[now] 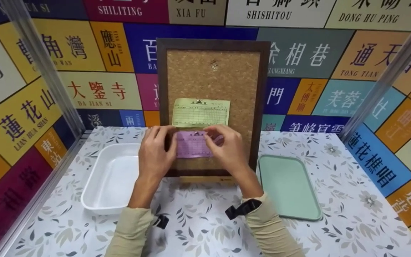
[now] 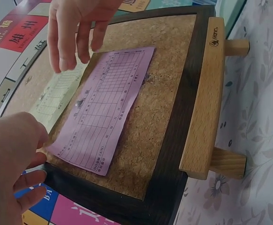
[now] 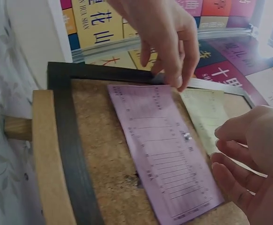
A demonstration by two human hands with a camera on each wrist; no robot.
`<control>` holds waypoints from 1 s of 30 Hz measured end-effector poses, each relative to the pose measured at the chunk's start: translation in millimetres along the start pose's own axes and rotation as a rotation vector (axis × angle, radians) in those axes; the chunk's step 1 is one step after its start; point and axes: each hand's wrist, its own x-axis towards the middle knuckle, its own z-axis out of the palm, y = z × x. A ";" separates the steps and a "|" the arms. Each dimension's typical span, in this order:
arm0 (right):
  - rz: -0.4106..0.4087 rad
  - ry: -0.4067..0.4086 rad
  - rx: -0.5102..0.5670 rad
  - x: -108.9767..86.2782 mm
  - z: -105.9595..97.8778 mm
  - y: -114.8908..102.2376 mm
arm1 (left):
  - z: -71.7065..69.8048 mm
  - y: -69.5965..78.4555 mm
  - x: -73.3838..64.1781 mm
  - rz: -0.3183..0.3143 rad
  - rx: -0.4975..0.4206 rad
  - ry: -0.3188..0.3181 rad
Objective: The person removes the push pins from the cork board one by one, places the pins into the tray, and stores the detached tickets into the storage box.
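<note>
A cork board (image 1: 212, 82) in a dark wooden frame stands upright before me. On it a purple printed form (image 1: 191, 147) is held by a clear pushpin (image 3: 187, 136) near its top edge. Just above hangs a yellow-green form (image 1: 202, 113), also pinned. My left hand (image 1: 155, 151) is at the purple form's left edge, fingertips right at its upper corner, fingers loosely bent. Toward the form's upper right, my right hand (image 1: 229, 148) hovers in front with fingers relaxed and spaced, nothing between them in the right wrist view.
Left of the board sits a white tray (image 1: 87, 200); at the right lies a flat green tray (image 1: 289, 187). A light wooden ledge (image 2: 204, 103) supports the board's bottom. Sign-covered walls (image 1: 294, 51) enclose the floral-patterned table (image 1: 198, 228).
</note>
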 end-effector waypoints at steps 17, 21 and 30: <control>-0.002 0.044 -0.039 -2.2 26.9 16.2 | 5.0 2.2 0.3 0.025 0.028 -0.047; -0.011 0.059 -0.064 0.5 34.5 16.4 | 2.5 0.1 0.2 0.010 0.036 -0.060; -0.020 0.090 -0.088 0.3 43.1 16.5 | -0.3 -3.2 -0.9 -0.013 0.032 -0.059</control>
